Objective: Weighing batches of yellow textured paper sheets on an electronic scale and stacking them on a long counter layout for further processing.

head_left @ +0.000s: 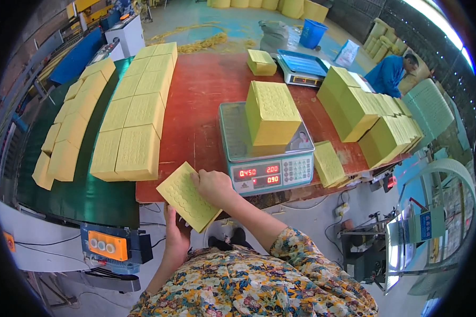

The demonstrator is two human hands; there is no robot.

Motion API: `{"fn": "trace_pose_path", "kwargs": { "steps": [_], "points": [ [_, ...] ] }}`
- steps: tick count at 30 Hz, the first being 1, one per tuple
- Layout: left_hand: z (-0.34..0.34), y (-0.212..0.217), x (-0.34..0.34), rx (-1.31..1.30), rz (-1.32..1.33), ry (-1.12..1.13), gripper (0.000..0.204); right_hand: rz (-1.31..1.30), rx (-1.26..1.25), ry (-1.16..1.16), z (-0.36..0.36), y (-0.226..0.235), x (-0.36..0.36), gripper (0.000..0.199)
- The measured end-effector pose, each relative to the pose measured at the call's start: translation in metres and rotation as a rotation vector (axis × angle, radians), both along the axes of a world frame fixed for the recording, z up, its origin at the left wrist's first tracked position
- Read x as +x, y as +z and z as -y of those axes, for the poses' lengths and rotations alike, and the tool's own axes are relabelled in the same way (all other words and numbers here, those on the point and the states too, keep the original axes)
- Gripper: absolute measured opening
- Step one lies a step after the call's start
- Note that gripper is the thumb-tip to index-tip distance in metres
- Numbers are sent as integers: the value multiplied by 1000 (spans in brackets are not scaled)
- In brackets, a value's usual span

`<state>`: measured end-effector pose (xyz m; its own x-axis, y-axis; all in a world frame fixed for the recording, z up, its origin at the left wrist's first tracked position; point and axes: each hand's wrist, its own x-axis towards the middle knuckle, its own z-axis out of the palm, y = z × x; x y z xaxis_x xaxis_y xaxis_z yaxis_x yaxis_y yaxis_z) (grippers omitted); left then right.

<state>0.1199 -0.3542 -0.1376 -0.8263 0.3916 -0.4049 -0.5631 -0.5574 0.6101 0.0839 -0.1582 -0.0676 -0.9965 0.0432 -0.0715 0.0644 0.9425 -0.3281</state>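
Head view: the left hand (177,236) clasped one yellow sheaf (186,199) at its one o'clock; the half-curled right hand (215,188) touched its top, grip unclear. Rightward, at two o'clock, one silver-topped scale (272,174) carried one yellow block (272,114).

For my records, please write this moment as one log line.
left hand: holds yellow paper; right hand: touches same paper; scale: carries yellow stack

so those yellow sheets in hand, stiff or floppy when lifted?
The yellow sheets should lift fairly stiff: they look nearly flat between left hand and right hand. Likely light, as the bundle looks thin. They may fan apart: layers look offset at the near corner; no band shows.
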Motion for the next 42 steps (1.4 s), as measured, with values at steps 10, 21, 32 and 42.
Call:
{"fn": "trace_pose_path", "kwargs": {
  "steps": [10,21,32,42],
  "points": [
    [-9,-1,-13,-178,-149,-37,59,-64,-35,-60,1,10,16,37],
    [22,14,0,-594,-1165,-131,51,-122,-776,-136,-45,-9,72,58],
    [-202,217,-47,-182,-484,18,39,-421,-1309,-397,-207,151,97,53],
    [-315,245,-154,-91,-413,-479,59,-247,-1597,-341,-319,127,-6,43]
  ]
}}
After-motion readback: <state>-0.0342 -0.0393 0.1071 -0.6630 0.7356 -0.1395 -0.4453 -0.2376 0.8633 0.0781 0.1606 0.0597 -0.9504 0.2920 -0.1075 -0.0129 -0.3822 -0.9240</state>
